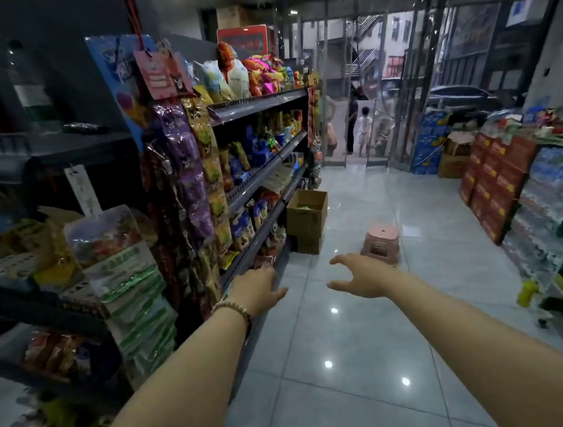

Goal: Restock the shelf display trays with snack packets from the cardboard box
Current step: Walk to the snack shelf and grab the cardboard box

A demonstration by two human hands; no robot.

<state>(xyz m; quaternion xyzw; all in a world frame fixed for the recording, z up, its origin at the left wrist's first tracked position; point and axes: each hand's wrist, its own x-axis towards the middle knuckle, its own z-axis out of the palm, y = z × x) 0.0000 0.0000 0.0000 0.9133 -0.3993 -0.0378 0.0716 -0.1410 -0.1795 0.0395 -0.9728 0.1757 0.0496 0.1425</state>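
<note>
Left hand [256,289], right hand [361,276] outstretched, fingers spread, holding nothing; open cardboard box [308,217] beside shelf [265,168], contents unclear

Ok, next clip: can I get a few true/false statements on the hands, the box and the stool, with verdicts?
1. The left hand and right hand both hold nothing. True.
2. The cardboard box is taped shut. False: its top is open.
3. A pink stool stands on the tiled floor, right of the box. True.
4. The beaded bracelet is on the right wrist. False: it is on the left wrist.
</note>
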